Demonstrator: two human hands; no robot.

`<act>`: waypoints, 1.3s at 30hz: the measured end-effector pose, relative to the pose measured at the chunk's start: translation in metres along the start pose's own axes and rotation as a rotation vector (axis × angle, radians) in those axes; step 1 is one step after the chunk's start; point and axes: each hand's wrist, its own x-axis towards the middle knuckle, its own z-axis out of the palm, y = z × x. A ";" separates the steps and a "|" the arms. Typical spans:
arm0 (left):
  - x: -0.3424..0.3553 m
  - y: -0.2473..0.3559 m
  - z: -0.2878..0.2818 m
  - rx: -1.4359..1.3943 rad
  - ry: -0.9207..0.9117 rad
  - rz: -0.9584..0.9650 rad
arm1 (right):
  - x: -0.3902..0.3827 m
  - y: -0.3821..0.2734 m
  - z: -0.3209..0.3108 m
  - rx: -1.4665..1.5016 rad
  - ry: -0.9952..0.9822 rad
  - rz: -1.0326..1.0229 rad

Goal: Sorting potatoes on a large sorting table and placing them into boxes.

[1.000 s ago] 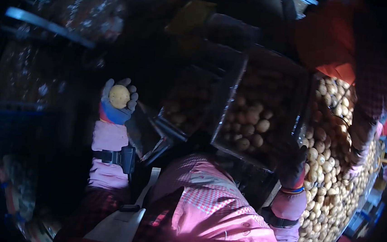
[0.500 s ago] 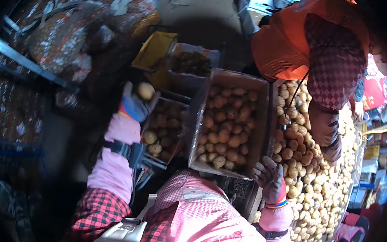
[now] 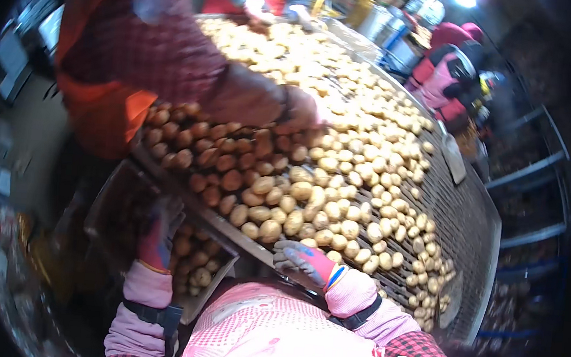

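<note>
My left hand (image 3: 160, 232), in a grey and pink glove, is in shadow over a box (image 3: 205, 300) of potatoes. Its fingers are too dark to read, and no potato shows in it. My right hand (image 3: 306, 261), gloved alike, has its fingers stretched out at the near edge of a slatted table (image 3: 457, 252). Nothing is held in it. Many loose potatoes (image 3: 301, 192) cover the slats just beyond that hand.
At the left, a person in an orange vest (image 3: 99, 76) leans over the table, one arm (image 3: 251, 98) reaching across the potatoes. Another person's hands (image 3: 261, 12) are at the far edge. A person in pink (image 3: 440, 83) stands at the far right, near metal racks (image 3: 531, 171).
The view has swung right toward the table. My left hand, which held a potato left of the boxes, is now over a box. My right hand has stayed by the table's near edge.
</note>
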 end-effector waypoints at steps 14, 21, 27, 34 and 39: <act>0.122 -0.053 0.149 1.773 -0.608 0.672 | -0.102 -0.030 -0.043 -1.934 1.074 0.197; 0.105 -0.046 0.143 1.745 -0.357 0.502 | -0.011 -0.079 -0.047 -2.198 0.687 -0.105; 0.046 -0.060 0.140 1.737 -0.494 0.482 | 0.064 -0.111 -0.032 -2.018 0.643 -0.290; 0.049 -0.061 0.147 1.805 -0.455 0.397 | 0.137 -0.167 -0.016 -2.057 0.465 -0.390; 0.035 -0.064 0.171 1.647 -0.600 0.392 | 0.072 -0.175 -0.060 -1.681 0.756 -0.910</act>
